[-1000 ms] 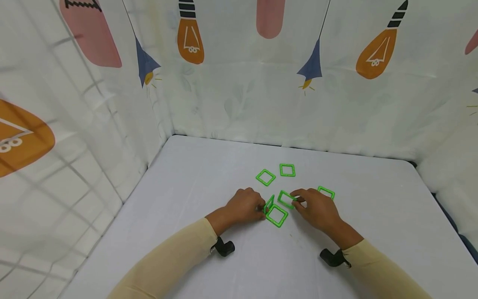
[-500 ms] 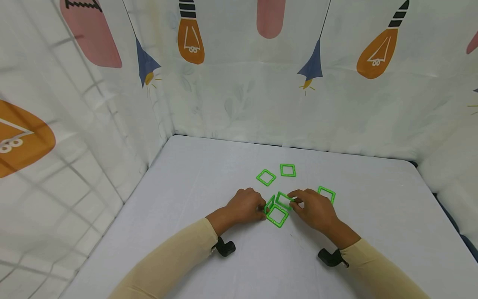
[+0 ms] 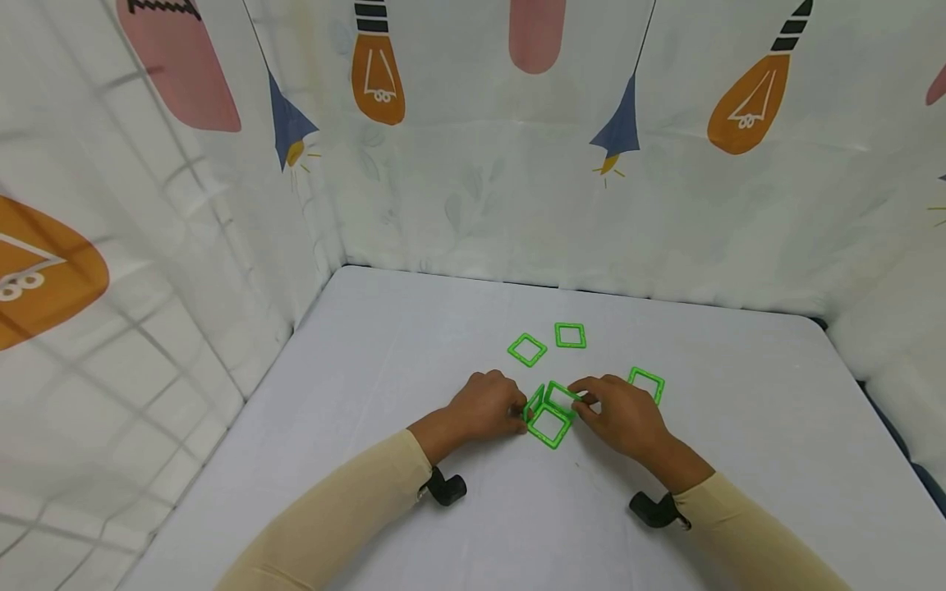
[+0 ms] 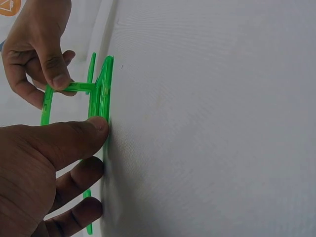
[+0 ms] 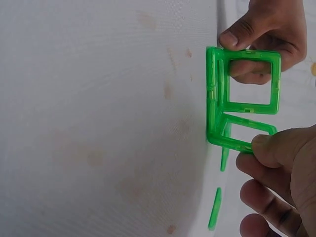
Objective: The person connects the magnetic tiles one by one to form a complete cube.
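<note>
My left hand [image 3: 488, 406] grips a green square magnetic tile [image 3: 534, 395], an open frame standing on edge. A second such tile [image 3: 564, 435] lies flat on the table, seen edge-on in both wrist views. My right hand [image 3: 624, 414] pinches a third tile [image 5: 232, 143] between thumb and fingers. It stands tilted up along the flat tile's far right side, its lower edge right at that side. In the right wrist view, the left hand [image 5: 276, 34] has its thumb at the corner of the upright tile [image 5: 276, 84], and the two raised tiles meet near one corner.
Two loose green tiles lie farther back on the white table [image 3: 414, 328]: one turned like a diamond [image 3: 537, 341], another squarer one [image 3: 570, 325]. A further tile [image 3: 647, 373] lies just behind the right hand, partly hidden. Printed fabric walls [image 3: 480, 180] enclose the table.
My right hand has moved slightly left, bringing its tile from a small gap up against the flat tile's edge. The left hand and its tile have stayed in place.
</note>
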`<action>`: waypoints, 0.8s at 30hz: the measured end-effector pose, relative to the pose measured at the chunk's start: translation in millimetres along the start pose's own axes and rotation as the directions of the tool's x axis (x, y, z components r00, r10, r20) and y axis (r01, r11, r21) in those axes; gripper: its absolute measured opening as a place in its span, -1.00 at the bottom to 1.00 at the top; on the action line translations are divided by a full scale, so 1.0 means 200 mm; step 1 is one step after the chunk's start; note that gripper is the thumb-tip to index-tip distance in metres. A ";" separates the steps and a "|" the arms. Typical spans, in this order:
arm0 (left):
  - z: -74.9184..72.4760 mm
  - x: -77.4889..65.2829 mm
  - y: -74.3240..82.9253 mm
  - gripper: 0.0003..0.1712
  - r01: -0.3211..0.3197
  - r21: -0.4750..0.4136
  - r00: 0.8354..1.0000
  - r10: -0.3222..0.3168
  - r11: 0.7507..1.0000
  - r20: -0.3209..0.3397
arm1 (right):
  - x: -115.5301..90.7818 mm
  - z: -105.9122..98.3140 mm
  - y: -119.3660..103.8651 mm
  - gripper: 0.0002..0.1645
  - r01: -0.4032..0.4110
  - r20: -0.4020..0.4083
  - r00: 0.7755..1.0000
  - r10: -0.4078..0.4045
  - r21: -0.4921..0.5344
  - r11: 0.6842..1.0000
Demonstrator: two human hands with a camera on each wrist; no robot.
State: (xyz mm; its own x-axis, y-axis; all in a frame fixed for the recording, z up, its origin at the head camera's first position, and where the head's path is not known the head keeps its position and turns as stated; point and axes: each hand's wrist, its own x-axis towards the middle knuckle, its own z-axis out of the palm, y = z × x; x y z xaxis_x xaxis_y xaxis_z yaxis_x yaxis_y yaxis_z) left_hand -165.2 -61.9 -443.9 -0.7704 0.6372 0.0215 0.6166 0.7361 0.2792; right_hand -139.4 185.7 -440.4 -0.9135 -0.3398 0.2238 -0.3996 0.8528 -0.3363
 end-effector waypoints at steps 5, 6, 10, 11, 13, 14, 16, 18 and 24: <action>0.00 0.00 0.00 -0.89 -0.004 -0.001 1.000 0.004 1.000 0.000 | 0.00 -0.01 0.00 -0.67 0.004 0.009 1.000 -0.005 0.004 1.000; 0.00 0.00 0.00 -0.88 -0.004 -0.002 1.000 0.004 1.000 0.001 | 0.00 -0.01 -0.01 -0.67 0.004 0.010 1.000 -0.004 0.004 1.000; 0.00 0.00 0.00 -0.88 0.000 -0.001 1.000 0.000 1.000 0.007 | -0.01 -0.01 -0.01 -0.68 -0.007 0.019 1.000 0.006 0.015 1.000; 0.00 0.01 0.00 -0.88 0.000 -0.001 1.000 0.000 1.000 0.009 | -0.01 -0.01 -0.01 -0.68 -0.010 0.021 1.000 0.010 0.017 1.000; 0.00 0.01 0.00 -0.88 0.001 -0.001 1.000 -0.001 1.000 0.012 | -0.01 -0.01 -0.01 -0.68 -0.015 0.023 1.000 0.015 0.019 1.000; 0.00 0.01 0.00 -0.88 0.002 -0.001 1.000 -0.002 1.000 0.013 | -0.01 -0.01 -0.01 -0.68 -0.016 0.023 1.000 0.016 0.019 1.000; 0.00 0.01 0.00 -0.88 0.002 -0.002 1.000 -0.002 1.000 0.012 | -0.01 -0.01 -0.02 -0.68 -0.014 0.022 1.000 0.014 0.019 1.000; 0.00 0.01 0.00 -0.88 0.003 -0.002 1.000 -0.003 1.000 0.013 | -0.01 -0.01 -0.02 -0.68 -0.009 0.022 1.000 0.009 0.016 1.000; 0.00 0.01 0.00 -0.86 0.006 -0.007 1.000 -0.006 1.000 0.014 | -0.01 -0.01 -0.02 -0.69 0.010 0.025 1.000 -0.010 0.006 1.000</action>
State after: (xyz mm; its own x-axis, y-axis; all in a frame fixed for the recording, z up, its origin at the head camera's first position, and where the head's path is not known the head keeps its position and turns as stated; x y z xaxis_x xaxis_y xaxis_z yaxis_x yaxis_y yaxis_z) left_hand -166.4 -60.1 -444.0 -0.7716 0.6361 0.0069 0.6110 0.7380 0.2864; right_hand -136.4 183.6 -438.3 -0.9109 -0.3585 0.2041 -0.4094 0.8468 -0.3396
